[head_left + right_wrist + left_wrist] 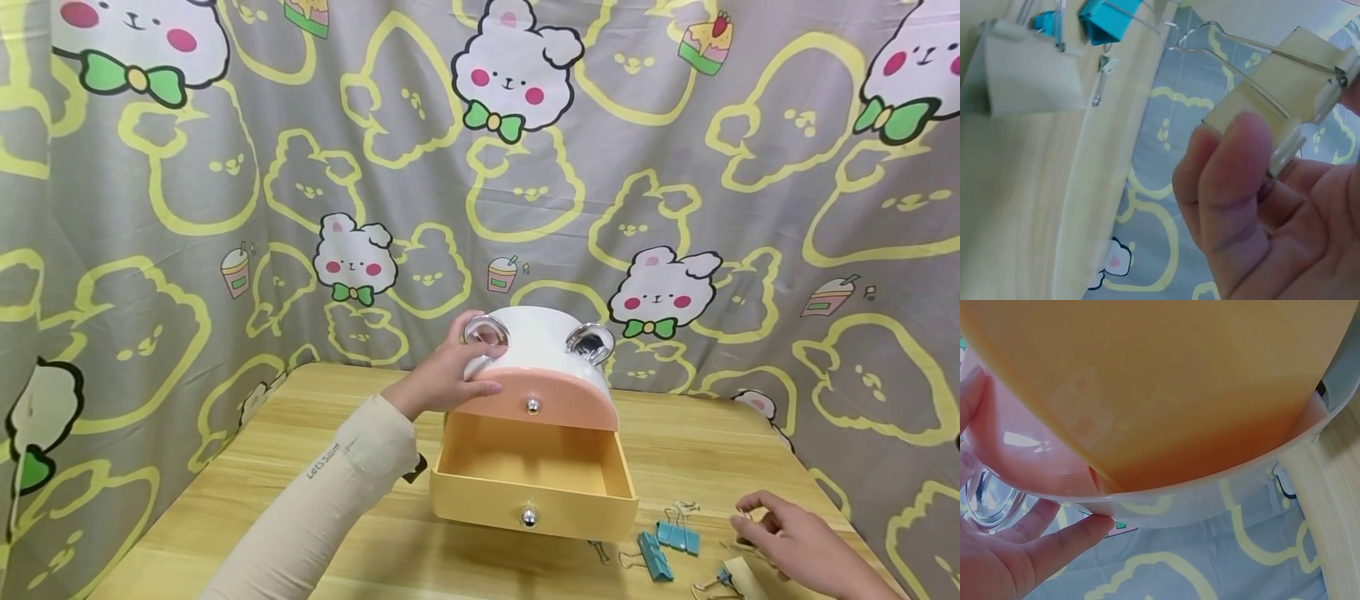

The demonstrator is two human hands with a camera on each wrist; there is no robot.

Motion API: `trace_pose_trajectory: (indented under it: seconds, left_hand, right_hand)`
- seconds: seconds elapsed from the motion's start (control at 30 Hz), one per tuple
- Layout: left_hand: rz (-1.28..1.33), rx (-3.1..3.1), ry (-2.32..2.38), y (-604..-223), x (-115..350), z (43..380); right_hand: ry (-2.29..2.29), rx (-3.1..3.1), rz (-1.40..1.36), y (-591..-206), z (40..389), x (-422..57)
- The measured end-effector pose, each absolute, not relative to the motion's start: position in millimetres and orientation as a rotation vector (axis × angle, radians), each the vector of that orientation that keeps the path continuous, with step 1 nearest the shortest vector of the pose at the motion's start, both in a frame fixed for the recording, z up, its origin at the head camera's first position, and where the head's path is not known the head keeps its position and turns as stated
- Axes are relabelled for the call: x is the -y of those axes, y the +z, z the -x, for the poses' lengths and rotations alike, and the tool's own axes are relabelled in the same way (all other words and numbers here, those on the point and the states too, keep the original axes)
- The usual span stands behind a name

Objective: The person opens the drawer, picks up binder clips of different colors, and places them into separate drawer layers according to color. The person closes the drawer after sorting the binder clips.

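A small desktop drawer box point(543, 333) with a white domed top and silver ears stands on the table. Its pink upper drawer point(558, 398) is closed, while the yellow lower drawer point(480, 500) is pulled out, with nothing visible inside. My left hand point(450, 375) grips the box's top at the left ear, thumb on the pink front and fingers behind. To the right, just above the table, my right hand point(798, 542) holds a cream binder clip point(1285, 87) between thumb and fingers. Teal binder clips point(678, 537) lie between that hand and the drawer.
Another cream binder clip point(742, 577) lies by the front edge, below the right hand. A small metal clip handle point(598, 550) shows beneath the yellow drawer. A patterned grey curtain point(420, 192) hangs behind and on both sides of the wooden table point(360, 542).
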State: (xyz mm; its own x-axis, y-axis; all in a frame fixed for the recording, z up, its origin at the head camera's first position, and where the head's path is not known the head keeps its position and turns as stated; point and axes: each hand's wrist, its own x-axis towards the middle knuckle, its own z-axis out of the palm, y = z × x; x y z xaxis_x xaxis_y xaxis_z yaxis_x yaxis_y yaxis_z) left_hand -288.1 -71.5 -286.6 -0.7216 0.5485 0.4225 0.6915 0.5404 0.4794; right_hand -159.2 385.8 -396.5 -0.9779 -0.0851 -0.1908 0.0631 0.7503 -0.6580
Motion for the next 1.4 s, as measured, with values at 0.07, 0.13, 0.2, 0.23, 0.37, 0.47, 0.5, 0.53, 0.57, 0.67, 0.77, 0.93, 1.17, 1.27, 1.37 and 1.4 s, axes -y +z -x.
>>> trace_pose_trajectory:
  seconds: [0.07, 0.13, 0.2, 0.23, 0.37, 0.47, 0.5, 0.53, 0.57, 0.67, 0.77, 0.93, 1.17, 1.27, 1.37, 1.4]
  left_hand:
    - [1.046, 2.558, -0.943, -286.3, 71.3, 287.8]
    - [1.05, 2.553, -0.938, -285.9, 71.2, 287.2]
    - [1.05, 2.552, -0.936, -285.6, 71.3, 286.9]
    - [1.049, 2.55, -0.934, -285.7, 71.3, 287.0]
    - [1.038, 2.565, -0.94, -286.0, 71.5, 287.4]
    - [1.029, 2.576, -0.949, -286.1, 71.7, 287.4]
    - [1.028, 2.577, -0.953, -285.9, 71.7, 287.1]
    - [1.027, 2.577, -0.957, -285.9, 71.6, 286.9]
    - [1.028, 2.576, -0.96, -285.7, 71.6, 286.8]
    - [1.035, 2.568, -0.963, -285.7, 71.2, 287.1]
    - [1.056, 2.535, -0.957, -285.5, 71.3, 287.5]
    - [1.07, 2.51, -0.961, -284.8, 71.7, 287.1]
    - [1.056, 2.526, -0.967, -285.2, 71.1, 286.8]
    - [1.049, 2.538, -0.966, -285.4, 71.0, 286.6]
    - [1.041, 2.543, -0.969, -284.9, 71.2, 286.3]
    - [1.042, 2.539, -0.966, -284.7, 71.3, 286.3]
  right_hand:
    - [-1.04, -2.763, 0.005, -394.1, 159.9, -382.7]
    - [-1.047, -2.779, -0.016, -391.9, 160.3, -379.9]
    - [-1.058, -2.787, -0.021, -389.5, 161.1, -377.4]
    - [-1.063, -2.787, -0.026, -388.3, 161.3, -376.2]
    - [-1.077, -2.796, -0.018, -383.4, 161.7, -371.0]
    - [-1.082, -2.806, -0.014, -380.0, 161.4, -367.2]
    - [-1.082, -2.811, -0.01, -379.2, 161.4, -366.2]
    - [-1.082, -2.817, -0.006, -378.2, 161.4, -365.3]
    - [-1.085, -2.819, -0.006, -377.2, 161.5, -364.6]
    - [-1.089, -2.838, 0.004, -374.0, 162.0, -362.4]
    - [-1.109, -2.844, 0.016, -369.9, 162.3, -359.7]
    - [-1.191, -2.832, 0.05, -362.4, 162.8, -354.4]
    - [-1.362, -2.766, 0.071, -355.8, 164.3, -348.2]
    - [-1.425, -2.747, 0.076, -354.1, 165.1, -344.7]
    - [-1.503, -2.724, 0.091, -353.4, 165.9, -341.4]
    - [-1.534, -2.713, 0.101, -353.4, 166.1, -340.4]
